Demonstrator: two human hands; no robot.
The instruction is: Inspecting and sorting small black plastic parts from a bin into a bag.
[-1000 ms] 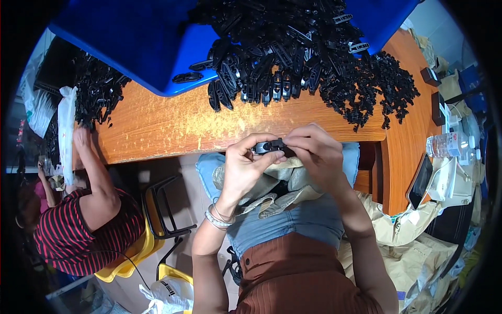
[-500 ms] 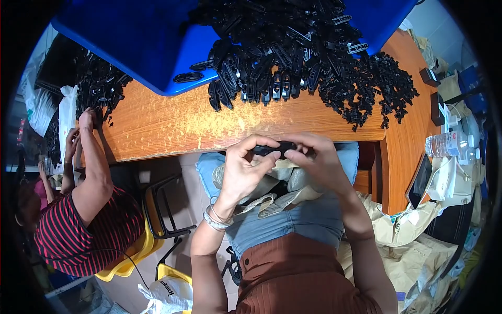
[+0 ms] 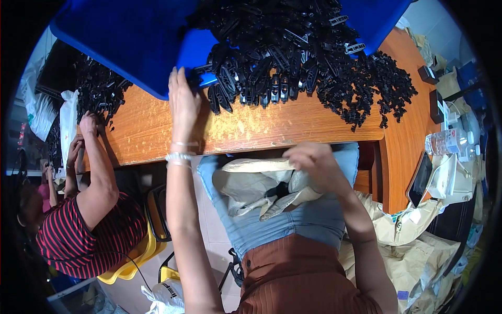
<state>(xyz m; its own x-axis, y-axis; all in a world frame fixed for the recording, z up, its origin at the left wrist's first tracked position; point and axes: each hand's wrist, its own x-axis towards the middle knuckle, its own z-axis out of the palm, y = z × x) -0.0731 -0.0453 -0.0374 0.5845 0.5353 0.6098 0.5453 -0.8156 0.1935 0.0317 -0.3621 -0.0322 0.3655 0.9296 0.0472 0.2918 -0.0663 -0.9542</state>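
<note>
Head view: the left hand (image 3: 184,99) lies flat and open-fingered on the worktop (image 3: 157,128) near its front edge, fingertips touching the blue tray (image 3: 130,47). The nearest black clips (image 3: 251,86) lie just right of it, their long axes pointing toward the front edge. The right hand (image 3: 314,165) is below that edge in a grey bag (image 3: 256,183) on the lap, grip hidden.
</note>
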